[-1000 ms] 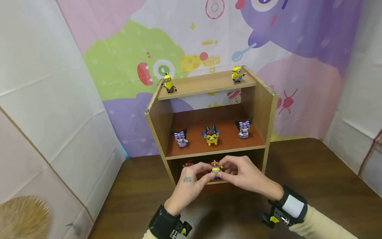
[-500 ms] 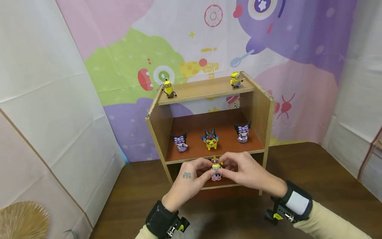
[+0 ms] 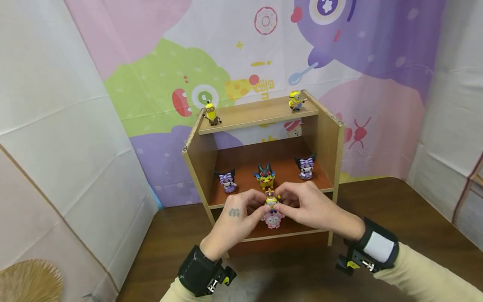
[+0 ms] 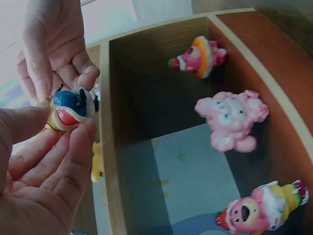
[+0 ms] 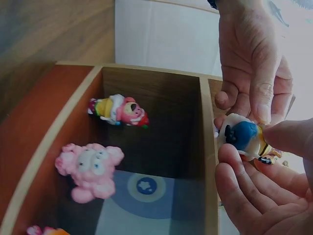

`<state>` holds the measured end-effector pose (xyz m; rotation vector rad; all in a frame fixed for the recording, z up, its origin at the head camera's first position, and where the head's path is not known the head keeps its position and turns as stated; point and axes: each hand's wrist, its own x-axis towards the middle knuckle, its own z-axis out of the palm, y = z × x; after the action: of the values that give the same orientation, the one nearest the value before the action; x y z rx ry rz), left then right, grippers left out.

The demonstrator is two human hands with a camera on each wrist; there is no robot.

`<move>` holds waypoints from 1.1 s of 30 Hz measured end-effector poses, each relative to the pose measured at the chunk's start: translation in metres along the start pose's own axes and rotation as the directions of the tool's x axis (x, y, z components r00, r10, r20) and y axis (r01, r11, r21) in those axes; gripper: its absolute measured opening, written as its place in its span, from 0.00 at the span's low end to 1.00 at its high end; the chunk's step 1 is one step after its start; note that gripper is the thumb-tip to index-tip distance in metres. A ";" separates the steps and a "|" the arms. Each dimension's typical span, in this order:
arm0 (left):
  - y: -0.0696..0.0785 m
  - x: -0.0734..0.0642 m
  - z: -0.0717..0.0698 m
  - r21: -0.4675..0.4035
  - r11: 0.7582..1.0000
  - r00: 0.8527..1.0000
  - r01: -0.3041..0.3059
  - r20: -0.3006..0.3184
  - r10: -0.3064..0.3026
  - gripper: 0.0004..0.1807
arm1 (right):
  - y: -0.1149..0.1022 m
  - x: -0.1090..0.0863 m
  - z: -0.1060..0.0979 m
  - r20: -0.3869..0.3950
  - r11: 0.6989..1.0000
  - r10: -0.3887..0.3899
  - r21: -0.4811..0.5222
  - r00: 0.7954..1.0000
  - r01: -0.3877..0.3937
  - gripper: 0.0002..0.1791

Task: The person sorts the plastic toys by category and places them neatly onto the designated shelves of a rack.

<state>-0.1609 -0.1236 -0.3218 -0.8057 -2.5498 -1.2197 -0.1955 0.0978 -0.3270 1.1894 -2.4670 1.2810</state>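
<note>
A small yellow Minion figurine [image 3: 271, 202] with a crown is held upright before the shelf unit, near the middle board's front edge. My left hand [image 3: 238, 220] pinches it from the left between thumb and fingers. From the right, my right hand [image 3: 312, 209] pinches it too, the thumbs nearly meeting at its front. In the left wrist view its blue feet end [image 4: 68, 100] and red-and-white robe show between the fingers. Below it, a fluffy pink figurine [image 3: 273, 220] stands in the lower compartment. Behind it, a yellow figurine with a black-eared hood [image 3: 266, 177] stands on the middle board.
Two purple-bowed figurines, left [image 3: 228, 182] and right [image 3: 306, 167], flank the middle board. Minion figurines stand at the top board's left [image 3: 212, 114] and right [image 3: 296, 100]. Inside the lower compartment are a pink figurine with an orange ring [image 4: 201, 58] and a pink bear figurine [image 4: 252, 213].
Both hands have lifted the crowned Minion from before the lower compartment to the middle board's edge. The fluffy pink figurine below has come into view. The head view has shifted slightly.
</note>
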 end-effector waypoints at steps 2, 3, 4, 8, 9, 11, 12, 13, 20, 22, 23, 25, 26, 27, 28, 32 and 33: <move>0.002 0.002 -0.002 0.012 1.000 1.000 -0.001 -0.010 0.001 0.07 | -0.003 0.003 -0.003 0.001 1.000 -0.005 -0.016 1.000 0.005 0.09; 0.003 0.003 -0.003 0.015 1.000 1.000 0.001 -0.015 -0.001 0.07 | -0.004 0.004 -0.004 0.003 1.000 -0.007 -0.019 1.000 0.007 0.09; 0.003 0.004 -0.004 0.018 1.000 1.000 0.007 -0.018 -0.007 0.07 | -0.005 0.005 -0.005 0.004 1.000 -0.010 -0.024 1.000 0.010 0.09; 0.006 0.007 -0.006 0.022 0.999 0.999 0.033 -0.029 -0.032 0.07 | -0.007 0.010 -0.009 0.008 0.999 -0.018 -0.031 1.000 0.019 0.09; 0.007 0.007 -0.007 0.024 0.999 0.999 0.036 -0.032 -0.035 0.07 | -0.007 0.011 -0.010 0.008 0.999 -0.020 -0.031 1.000 0.020 0.09; 0.009 0.008 -0.009 0.031 0.999 0.999 0.038 -0.038 -0.037 0.07 | -0.009 0.012 -0.012 0.008 0.999 -0.021 -0.027 1.000 0.021 0.09; 0.011 0.009 -0.010 0.036 0.999 0.998 0.038 -0.042 -0.036 0.07 | -0.011 0.013 -0.013 0.007 0.999 -0.023 -0.028 1.000 0.023 0.09; 0.013 0.010 -0.012 0.039 0.999 0.998 0.036 -0.043 -0.035 0.06 | -0.012 0.014 -0.015 0.005 0.999 -0.023 -0.025 1.000 0.024 0.09; 0.026 0.021 -0.023 0.065 0.998 0.999 0.022 -0.030 -0.020 0.07 | -0.021 0.023 -0.027 -0.014 0.998 -0.039 -0.051 0.999 0.038 0.10; 0.028 0.024 -0.026 0.081 0.996 0.999 0.020 -0.029 -0.018 0.07 | -0.022 0.027 -0.030 -0.013 0.997 -0.044 -0.065 0.999 0.043 0.10; 0.029 0.026 -0.027 0.087 0.996 0.999 0.020 -0.029 -0.018 0.07 | -0.023 0.029 -0.031 -0.011 0.997 -0.047 -0.069 0.999 0.046 0.10; 0.030 0.029 -0.030 0.094 0.995 0.999 0.021 -0.036 -0.018 0.06 | -0.025 0.033 -0.034 -0.007 0.996 -0.055 -0.077 0.998 0.054 0.10; 0.031 0.030 -0.032 0.098 0.995 0.999 0.019 -0.040 -0.016 0.06 | -0.026 0.036 -0.036 -0.007 0.995 -0.060 -0.081 0.998 0.059 0.10; 0.032 0.032 -0.034 0.099 0.995 0.999 0.017 -0.042 -0.013 0.06 | -0.027 0.038 -0.037 -0.009 0.994 -0.064 -0.086 0.998 0.063 0.10; 0.033 0.034 -0.035 0.098 0.995 0.999 0.018 -0.046 -0.013 0.06 | -0.028 0.040 -0.039 -0.011 0.994 -0.068 -0.092 0.998 0.067 0.10; 0.036 0.042 -0.043 0.091 0.996 0.998 0.016 -0.060 -0.010 0.06 | -0.032 0.050 -0.046 -0.016 0.990 -0.070 -0.120 0.997 0.068 0.10; 0.037 0.044 -0.044 0.088 0.996 0.998 0.019 -0.062 -0.013 0.06 | -0.033 0.053 -0.048 -0.018 0.990 -0.068 -0.126 0.998 0.065 0.10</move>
<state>-0.1793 -0.1220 -0.2518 -0.7190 -2.5462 -1.1089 -0.2204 0.0911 -0.2528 1.2085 -2.4305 1.0981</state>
